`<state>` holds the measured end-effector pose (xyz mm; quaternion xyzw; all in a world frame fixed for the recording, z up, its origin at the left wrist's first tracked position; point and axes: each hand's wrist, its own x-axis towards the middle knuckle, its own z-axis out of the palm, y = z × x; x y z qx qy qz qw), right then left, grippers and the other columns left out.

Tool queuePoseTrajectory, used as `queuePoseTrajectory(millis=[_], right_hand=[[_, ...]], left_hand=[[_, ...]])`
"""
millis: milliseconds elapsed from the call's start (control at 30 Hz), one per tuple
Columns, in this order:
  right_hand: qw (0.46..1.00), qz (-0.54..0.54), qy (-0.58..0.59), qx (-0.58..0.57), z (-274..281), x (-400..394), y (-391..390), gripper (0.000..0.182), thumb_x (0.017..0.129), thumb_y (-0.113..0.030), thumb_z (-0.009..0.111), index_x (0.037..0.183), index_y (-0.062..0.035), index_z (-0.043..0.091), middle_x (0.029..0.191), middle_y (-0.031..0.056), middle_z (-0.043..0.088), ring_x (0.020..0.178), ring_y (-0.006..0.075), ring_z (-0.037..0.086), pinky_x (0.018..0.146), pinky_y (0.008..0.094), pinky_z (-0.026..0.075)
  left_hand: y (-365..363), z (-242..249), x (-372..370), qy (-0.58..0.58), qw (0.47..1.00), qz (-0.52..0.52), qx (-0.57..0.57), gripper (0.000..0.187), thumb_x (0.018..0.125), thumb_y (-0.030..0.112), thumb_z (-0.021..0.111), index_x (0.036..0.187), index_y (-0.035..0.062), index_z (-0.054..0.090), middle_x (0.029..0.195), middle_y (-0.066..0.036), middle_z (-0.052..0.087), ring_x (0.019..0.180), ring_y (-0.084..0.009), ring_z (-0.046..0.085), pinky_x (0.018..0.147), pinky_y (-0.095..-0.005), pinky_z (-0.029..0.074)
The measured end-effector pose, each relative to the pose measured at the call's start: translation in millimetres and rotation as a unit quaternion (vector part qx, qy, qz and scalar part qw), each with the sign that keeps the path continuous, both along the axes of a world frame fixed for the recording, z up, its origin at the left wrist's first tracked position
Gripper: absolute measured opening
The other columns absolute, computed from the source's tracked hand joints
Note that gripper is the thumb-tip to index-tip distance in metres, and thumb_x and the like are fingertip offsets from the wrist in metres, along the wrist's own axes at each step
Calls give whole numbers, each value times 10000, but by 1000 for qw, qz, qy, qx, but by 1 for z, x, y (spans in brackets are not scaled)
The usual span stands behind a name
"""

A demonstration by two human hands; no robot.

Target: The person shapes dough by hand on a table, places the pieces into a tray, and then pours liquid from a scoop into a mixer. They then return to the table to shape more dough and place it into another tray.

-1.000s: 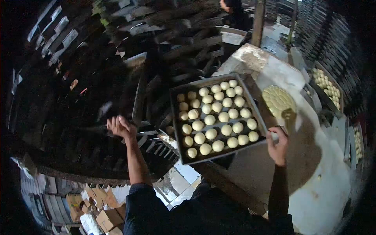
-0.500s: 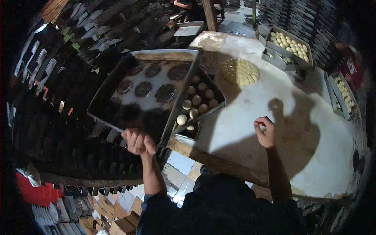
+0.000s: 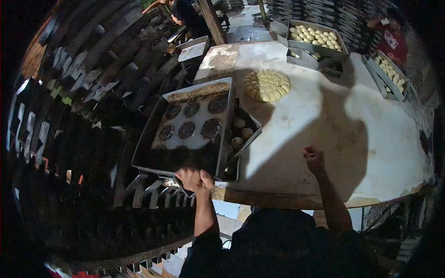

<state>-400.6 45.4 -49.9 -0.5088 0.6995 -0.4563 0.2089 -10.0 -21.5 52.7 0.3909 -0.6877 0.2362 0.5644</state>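
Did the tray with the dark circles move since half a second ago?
Yes. Measured by the table, the tray went right, towards the round dough.

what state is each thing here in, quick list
stained tray: bare but for dark round marks
left hand: closed at stained tray's near edge
right hand: curled, contents unclear
partly hidden tray: holds dough balls
dough round: divided into pieces
far tray: filled with dough balls

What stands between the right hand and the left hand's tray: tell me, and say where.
A tray of dough balls juts out past the right side of the held tray, facing the right hand; besides tabletop, nothing else visible intervenes.
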Motion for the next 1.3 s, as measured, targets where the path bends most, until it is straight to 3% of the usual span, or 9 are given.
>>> queuePoseTrajectory(millis=[433, 500, 600, 700, 800, 900, 1067, 1200, 1300], right_hand=[[992, -85, -7, 94, -59, -133, -26, 224, 893, -159, 577, 1029, 15, 611, 941, 116, 663, 864, 208, 628, 773, 340, 499], [997, -70, -8, 43, -57, -179, -75, 225, 894, -159, 581, 1045, 5, 604, 940, 105, 656, 861, 197, 616, 760, 333, 491], [996, 35, 55, -57, -69, -224, -176, 282, 918, -169, 560, 1148, -5, 558, 1031, 113, 633, 930, 224, 609, 802, 354, 488], [987, 140, -37, -69, -91, -210, -288, 363, 942, -199, 526, 1224, 30, 513, 1234, 187, 526, 1170, 288, 510, 965, 372, 431], [954, 119, -242, -128, -159, -196, -392, 449, 929, -206, 546, 1321, -11, 449, 1384, 165, 387, 1325, 248, 330, 1087, 390, 304], [989, 144, 36, 16, -80, -190, -409, 479, 942, -260, 500, 1334, 6, 430, 1440, 199, 334, 1361, 303, 282, 1124, 434, 224], [953, 196, 230, 8, -138, -191, -518, 622, 917, -505, 440, 1351, -58, 439, 1466, 116, 337, 1389, 266, 211, 1148, 473, 60], [962, 168, 205, 63, -79, -164, -519, 633, 873, -550, 451, 1364, -152, 446, 1455, 98, 369, 1377, 263, 239, 1143, 485, 3], [931, 311, 147, 122, -43, -160, -519, 538, 821, -338, 629, 1307, -143, 504, 1364, 129, 471, 1308, 282, 370, 1093, 516, 210]], left_hand=[[38, -63, 22, -76, 981, 19, 176, 279, 799, 286, 573, 575, 133, 504, 679, -52, 439, 752, -275, 436, 748, -427, 309], [32, -2, -25, 23, 985, 41, 166, 303, 793, 402, 589, 652, 141, 523, 848, -72, 466, 822, -245, 436, 721, -387, 391], [1, 3, -118, 90, 977, -175, 81, 346, 777, 426, 597, 844, 86, 581, 902, -96, 522, 884, -281, 499, 764, -410, 455], [-58, -11, -218, -96, 944, -161, 271, 488, 744, 357, 658, 1067, -2, 593, 1014, -159, 631, 941, -309, 607, 870, -416, 463], [-190, -41, -314, 160, 892, -219, 362, 505, 796, 262, 625, 1193, -24, 498, 1166, -215, 543, 1099, -338, 526, 965, -410, 399], [-313, -128, -317, 334, 833, 16, 442, 464, 887, 242, 543, 1248, -35, 453, 1222, -205, 527, 1133, -322, 511, 990, -384, 384], [-408, -165, -279, 313, 697, -310, 566, 473, 881, 284, 557, 1245, -10, 489, 1187, -178, 563, 1103, -275, 542, 920, -406, 447], [-450, -185, -272, 282, 551, -451, 642, 467, 872, 287, 567, 1235, -1, 509, 1146, -162, 586, 1046, -249, 569, 850, -400, 482], [-455, -164, -280, 319, 535, -383, 682, 452, 863, 268, 574, 1221, -3, 517, 1106, -154, 600, 979, -238, 590, 786, -379, 497]])
